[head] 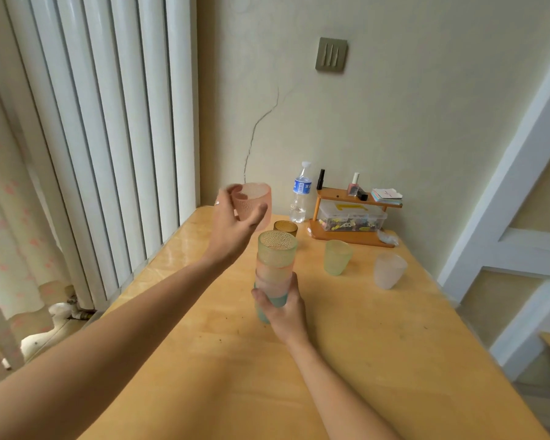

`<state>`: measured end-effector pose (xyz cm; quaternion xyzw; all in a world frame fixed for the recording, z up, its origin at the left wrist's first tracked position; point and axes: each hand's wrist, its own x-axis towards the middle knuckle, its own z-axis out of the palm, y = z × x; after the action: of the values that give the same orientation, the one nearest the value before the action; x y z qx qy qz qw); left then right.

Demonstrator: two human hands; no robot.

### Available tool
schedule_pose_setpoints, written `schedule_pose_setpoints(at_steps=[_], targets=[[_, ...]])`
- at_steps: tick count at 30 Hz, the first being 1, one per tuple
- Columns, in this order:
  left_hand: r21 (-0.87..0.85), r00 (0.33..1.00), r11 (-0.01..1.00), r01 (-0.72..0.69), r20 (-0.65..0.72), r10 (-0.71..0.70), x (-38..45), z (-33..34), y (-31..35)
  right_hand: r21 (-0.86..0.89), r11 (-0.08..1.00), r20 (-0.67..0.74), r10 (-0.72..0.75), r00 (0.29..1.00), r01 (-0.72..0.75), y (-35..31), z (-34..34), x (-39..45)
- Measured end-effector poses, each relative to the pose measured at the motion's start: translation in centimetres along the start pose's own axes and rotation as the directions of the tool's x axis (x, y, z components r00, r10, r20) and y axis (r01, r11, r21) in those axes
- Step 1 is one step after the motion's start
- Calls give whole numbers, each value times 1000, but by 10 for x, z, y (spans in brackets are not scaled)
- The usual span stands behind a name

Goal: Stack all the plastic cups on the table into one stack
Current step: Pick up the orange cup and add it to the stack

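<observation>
My right hand (285, 308) grips the lower part of a stack of cups (275, 265), green on top, pink ones below and a blue one at the bottom, standing on the wooden table (346, 344). My left hand (232, 225) holds a pink dimpled cup (254, 201) in the air, up and to the left of the stack. A brown cup (285, 228) stands just behind the stack. To the right stand a green cup (337, 257) and a frosted white cup (389, 269), both apart from the stack.
At the back of the table are a water bottle (300, 193) and a small wooden shelf (353, 217) with a clear box and small bottles. A white radiator (108, 122) runs along the left side. The wall is close behind.
</observation>
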<state>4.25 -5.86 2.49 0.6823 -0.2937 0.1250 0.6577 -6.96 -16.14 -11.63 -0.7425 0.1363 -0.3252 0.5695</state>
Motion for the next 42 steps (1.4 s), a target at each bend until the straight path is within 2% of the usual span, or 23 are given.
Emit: schedule_pose_setpoints(at_steps=[6,10,15,20,26,28,31,34,36,39,42], targets=[[-55,984,993,-108,139,115,-17,9,42,-64,998,11,-3,1000,4,-1,-2,-2],[55,964,988,-147,230,131,-28,12,36,-84,996,14,-6,1000,8,-6,-3,-4],[142,961,982,-125,263,84,-45,9,9,-91,996,-1,-4,1000,4,-6,-4,-3],[14,961,1000,-5,277,1,-58,12,2,-90,996,0,7,1000,-7,-4,-3,-2],[-83,969,994,72,244,-50,-86,26,-11,-78,997,32,24,999,-21,-8,-5,-5],[-83,980,995,54,195,-37,-89,31,-12,-80,996,82,34,996,-27,-9,-10,-4],[-72,990,997,8,138,2,-88,36,-15,-83,996,246,36,969,-16,-6,-26,4],[-59,993,998,-18,111,24,-87,39,-27,-201,979,322,37,946,30,5,-55,15],[-44,994,998,-40,102,45,-87,41,-36,-280,958,277,20,961,61,8,-75,25],[-29,995,998,-47,86,50,-86,44,-44,-359,930,46,-65,997,77,8,-100,51],[-15,995,999,-51,81,52,-84,48,-49,-524,850,-157,-159,975,54,13,-113,83]])
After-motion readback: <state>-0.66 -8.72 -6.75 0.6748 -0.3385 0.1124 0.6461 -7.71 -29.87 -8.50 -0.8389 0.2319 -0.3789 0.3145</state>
